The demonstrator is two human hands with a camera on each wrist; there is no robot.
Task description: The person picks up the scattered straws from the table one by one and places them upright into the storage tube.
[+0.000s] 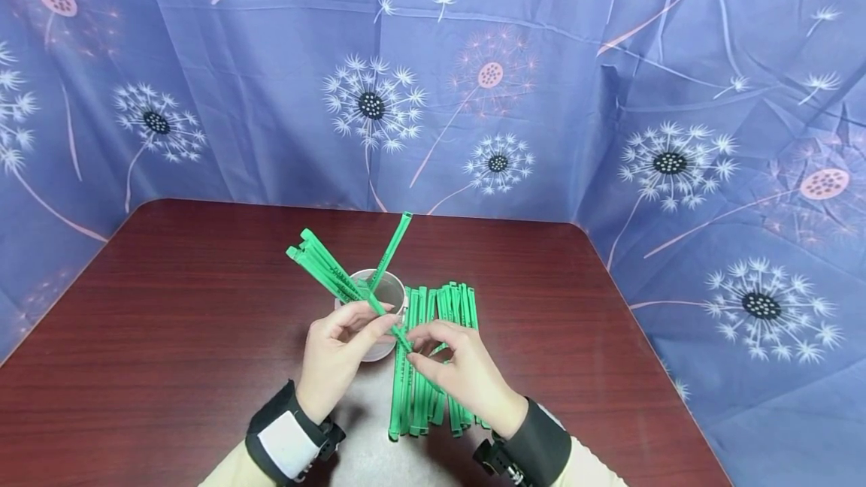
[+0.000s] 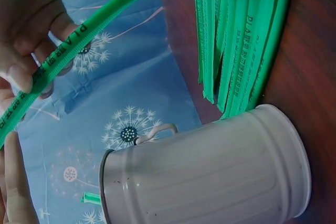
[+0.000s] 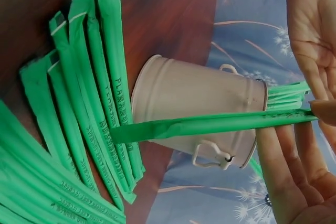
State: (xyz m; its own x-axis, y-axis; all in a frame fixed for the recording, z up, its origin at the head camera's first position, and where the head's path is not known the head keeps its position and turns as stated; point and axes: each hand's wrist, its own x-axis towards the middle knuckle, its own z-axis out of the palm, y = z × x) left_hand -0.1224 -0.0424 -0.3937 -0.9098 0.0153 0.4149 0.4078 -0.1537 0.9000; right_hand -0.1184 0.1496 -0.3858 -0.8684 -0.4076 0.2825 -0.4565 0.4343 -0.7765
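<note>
Nearest me, the left hand and right hand both pinch one wrapped straw above the middle of the table. I'd judge it light, its wrapper slick and easily creased, so I'd grip mid-length, gently. The straw pile lies on the right-edge side of the bucket; most of the upright straws lean toward the far left corner. The left wrist view cuts off both ends of the held one, and I can't see the bucket's bottom.
</note>
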